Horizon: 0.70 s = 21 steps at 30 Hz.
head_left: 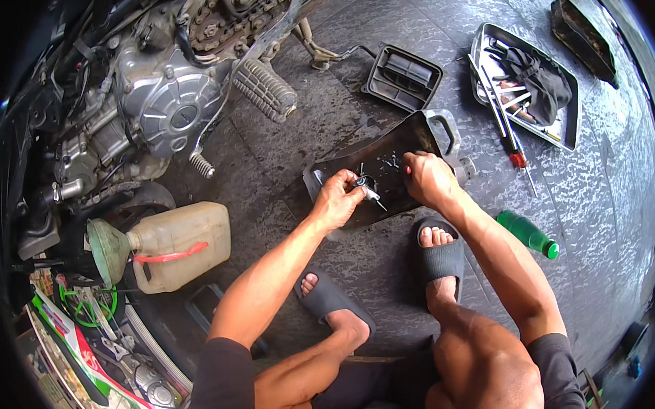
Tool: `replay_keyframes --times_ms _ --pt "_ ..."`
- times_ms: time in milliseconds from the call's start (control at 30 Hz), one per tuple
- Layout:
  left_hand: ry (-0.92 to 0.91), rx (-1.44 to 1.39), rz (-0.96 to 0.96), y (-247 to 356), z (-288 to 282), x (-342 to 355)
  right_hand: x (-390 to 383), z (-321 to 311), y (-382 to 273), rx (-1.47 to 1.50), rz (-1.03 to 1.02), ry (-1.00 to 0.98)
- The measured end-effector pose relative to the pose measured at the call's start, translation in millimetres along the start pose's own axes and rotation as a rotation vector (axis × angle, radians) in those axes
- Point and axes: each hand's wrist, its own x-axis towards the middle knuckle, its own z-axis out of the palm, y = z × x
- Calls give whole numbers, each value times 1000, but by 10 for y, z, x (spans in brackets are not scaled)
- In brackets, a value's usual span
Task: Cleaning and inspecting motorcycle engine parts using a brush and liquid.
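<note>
My left hand (336,199) pinches a small silver metal part (372,195) with a dark round piece and a thin pin, above an open black tray (396,138). The tray looks like a cut-open jerrycan, with a handle and a cap at its right end. My right hand (431,180) is closed over the tray's right side; a bit of red shows at its fingers, but what it grips is mostly hidden. Several small bright pieces (390,161) lie in the tray between my hands.
A motorcycle engine (170,101) stands at the upper left, with a footpeg (264,88). Near it are a whitish jerrycan (183,242) and a green funnel (108,251). To the right are a tool tray (575,128), a red-handled screwdriver (518,160) and a green bottle (527,234). A black box (404,77) sits beyond.
</note>
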Motion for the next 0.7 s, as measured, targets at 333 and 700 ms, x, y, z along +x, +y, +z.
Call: replay_keyframes --times_ms 333,700 --pt "50 -1006 -207 258 150 -119 -95 -61 -81 700 -12 -45" --pt "70 -1109 -239 338 155 -138 -298 -88 -313 948 110 30"
